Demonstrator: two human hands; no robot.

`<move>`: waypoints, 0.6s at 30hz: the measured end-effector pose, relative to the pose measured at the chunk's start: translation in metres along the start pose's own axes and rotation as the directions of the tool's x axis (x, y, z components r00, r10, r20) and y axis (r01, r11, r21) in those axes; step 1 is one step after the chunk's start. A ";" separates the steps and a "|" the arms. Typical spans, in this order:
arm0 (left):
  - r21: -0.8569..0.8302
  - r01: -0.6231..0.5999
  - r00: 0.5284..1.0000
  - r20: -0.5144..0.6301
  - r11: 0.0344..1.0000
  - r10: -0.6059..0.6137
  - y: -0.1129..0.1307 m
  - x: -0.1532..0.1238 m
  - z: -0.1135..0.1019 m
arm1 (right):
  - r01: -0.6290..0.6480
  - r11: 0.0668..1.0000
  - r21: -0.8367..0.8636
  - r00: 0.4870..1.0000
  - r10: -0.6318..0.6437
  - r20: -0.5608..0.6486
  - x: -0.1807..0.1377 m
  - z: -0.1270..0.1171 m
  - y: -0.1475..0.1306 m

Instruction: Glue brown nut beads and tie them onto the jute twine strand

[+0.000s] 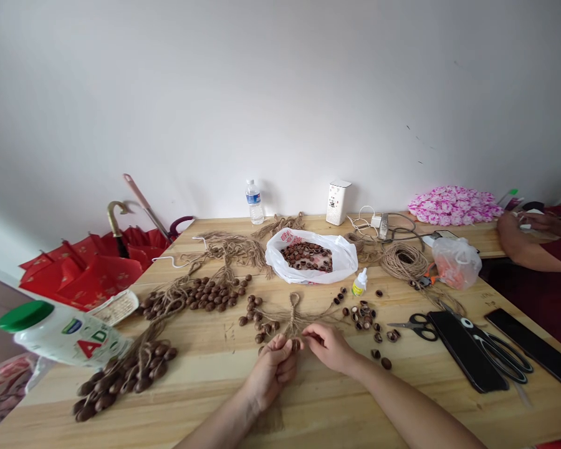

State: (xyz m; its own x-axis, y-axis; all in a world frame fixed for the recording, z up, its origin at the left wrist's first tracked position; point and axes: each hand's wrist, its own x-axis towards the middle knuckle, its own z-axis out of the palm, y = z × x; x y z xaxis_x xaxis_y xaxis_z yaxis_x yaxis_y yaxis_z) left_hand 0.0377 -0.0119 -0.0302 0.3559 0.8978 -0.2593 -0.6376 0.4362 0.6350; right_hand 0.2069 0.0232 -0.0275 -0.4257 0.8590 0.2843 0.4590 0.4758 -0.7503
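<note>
Pale wooden table (206, 390) has brown-shelled string bunches (212, 297), likely done, at ten o'clock, loose brown shells (356, 317) left at two, tan looped string (293, 313) at twelve, left hand (277, 363) pinching one round shell (296, 343), right hand's (328, 349) grip unclear.

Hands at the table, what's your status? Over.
Left fingers pinching a brown shell. Right fingers alongside, grip unclear. Looped twine just beyond. Nothing seen in the way.

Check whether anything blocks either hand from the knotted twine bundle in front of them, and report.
Nothing visible does. The left hand pinches a brown shell at the near side of the knotted twine bundle, and the right hand is close beside it. The glue bottle stands farther back to the right, out of the way.
</note>
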 end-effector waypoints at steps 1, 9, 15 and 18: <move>-0.001 0.000 1.000 0.001 1.000 0.000 0.000 0.000 0.000 | 0.003 1.000 0.000 1.000 -0.003 0.000 0.000 0.000 0.000; -0.009 0.000 1.000 -0.007 1.000 -0.001 0.000 0.000 0.000 | 0.003 1.000 0.007 1.000 -0.003 -0.005 0.000 0.000 0.000; 0.063 -0.022 0.999 -0.033 0.998 0.024 -0.001 -0.002 0.003 | 0.002 1.000 0.006 1.000 -0.002 0.002 0.001 0.001 0.001; 0.253 -0.087 0.991 -0.081 0.964 0.111 -0.002 -0.003 0.004 | 0.007 1.000 -0.001 1.000 -0.007 -0.002 0.000 0.000 0.000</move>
State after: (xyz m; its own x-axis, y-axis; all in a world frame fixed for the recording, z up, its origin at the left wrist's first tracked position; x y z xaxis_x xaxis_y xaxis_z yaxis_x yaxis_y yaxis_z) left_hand 0.0403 -0.0158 -0.0280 0.2263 0.9426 -0.2455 -0.4730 0.3267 0.8183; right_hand 0.2067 0.0234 -0.0278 -0.4270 0.8563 0.2907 0.4572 0.4818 -0.7476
